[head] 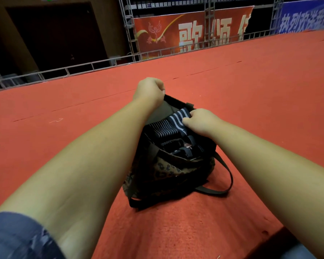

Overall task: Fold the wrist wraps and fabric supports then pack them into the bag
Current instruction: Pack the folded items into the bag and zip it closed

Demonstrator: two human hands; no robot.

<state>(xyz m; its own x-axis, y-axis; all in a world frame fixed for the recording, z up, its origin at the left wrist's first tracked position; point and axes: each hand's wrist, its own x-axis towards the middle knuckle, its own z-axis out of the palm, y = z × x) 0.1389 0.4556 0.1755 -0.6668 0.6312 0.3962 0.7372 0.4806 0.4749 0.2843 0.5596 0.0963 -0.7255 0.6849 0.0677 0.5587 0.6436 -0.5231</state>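
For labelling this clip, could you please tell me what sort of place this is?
Probably an indoor event stage: red carpet, metal truss railing at its edge, and a red banner behind.

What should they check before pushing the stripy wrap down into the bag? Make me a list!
1. Bag mouth held open: ok, the left hand grips its far rim.
2. Striped wrap gripped: ok, the right hand pinches it over the opening.
3. Wrap folded neatly: cannot tell.
4. Room left inside: cannot tell, dark things already lie there.
5. Strap away from the opening: ok, it lies on the carpet.
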